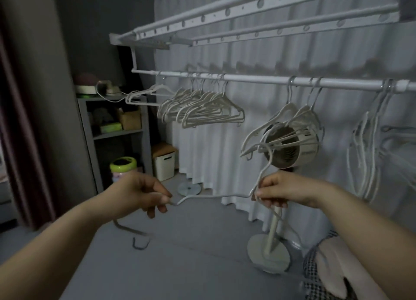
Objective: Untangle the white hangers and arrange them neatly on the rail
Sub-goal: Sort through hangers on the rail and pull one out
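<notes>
While I hold one white hanger (pixel 209 196) level across the lower middle of my view, my hands share the job. The left hand (pixel 144 193), at 9 o'clock from the wire's middle, pinches one shoulder end. The right hand (pixel 276 191), at 3 o'clock, pinches the neck so the hook stands toward 12 o'clock. I judge that this grip keeps the hook steerable. Its tip overlaps the tangled bunch (pixel 286 128) hanging off the rail (pixel 247 78) in front of the fan (pixel 302 152); whether it is caught there I cannot tell. At 10 o'clock a tidy row (pixel 202 110) hangs evenly on the rail, the likely destination. At 2 o'clock another loose group (pixel 369 142) awaits sorting.
</notes>
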A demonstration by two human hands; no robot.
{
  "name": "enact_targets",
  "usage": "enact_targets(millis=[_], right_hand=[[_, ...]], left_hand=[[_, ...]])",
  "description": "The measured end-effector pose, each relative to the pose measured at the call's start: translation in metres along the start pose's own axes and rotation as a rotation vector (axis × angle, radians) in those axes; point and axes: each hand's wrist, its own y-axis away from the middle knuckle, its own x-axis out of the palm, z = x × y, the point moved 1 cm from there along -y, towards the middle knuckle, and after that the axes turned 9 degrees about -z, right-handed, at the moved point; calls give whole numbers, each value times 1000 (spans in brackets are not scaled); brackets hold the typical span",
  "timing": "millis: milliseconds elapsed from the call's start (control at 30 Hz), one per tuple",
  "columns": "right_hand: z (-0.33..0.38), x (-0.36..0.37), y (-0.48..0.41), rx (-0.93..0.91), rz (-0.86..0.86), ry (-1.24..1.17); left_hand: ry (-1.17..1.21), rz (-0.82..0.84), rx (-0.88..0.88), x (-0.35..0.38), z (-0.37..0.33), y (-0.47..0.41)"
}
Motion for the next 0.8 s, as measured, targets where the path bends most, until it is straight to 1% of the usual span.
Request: enact_targets(millis=[100,133,233,300,333,400,467,567,667,733,800], right_hand=[[16,19,9,-7,-8,6],[20,25,13,4,5,1],[29,44,22,36,16,-40],[30,54,28,61,-62,-50],[30,57,31,72,-104,-49],[31,60,38,100,-161,-41],[31,62,43,138,-228,-51],[34,64,48,190,-353,-45],[36,64,49,236,-467,-15],[36,62,50,250,-537,-20],[35,59,52,253,-592,-42]], left_hand=[[-4,-31,-15,-13,13,10],[-55,-73,-6,-15,19,10],[-364,-261,-12,-13,40,9],[-390,-272,-48,-8,50,11],[-376,-239,-44,-5,50,12],[-337,-109,-26,4,41,16],[-211,37,-5,18,24,24],[32,207,-6,44,-11,39],[98,374,-41,71,-41,49],[86,430,-36,87,-53,53],[78,434,-6,102,-60,53]])
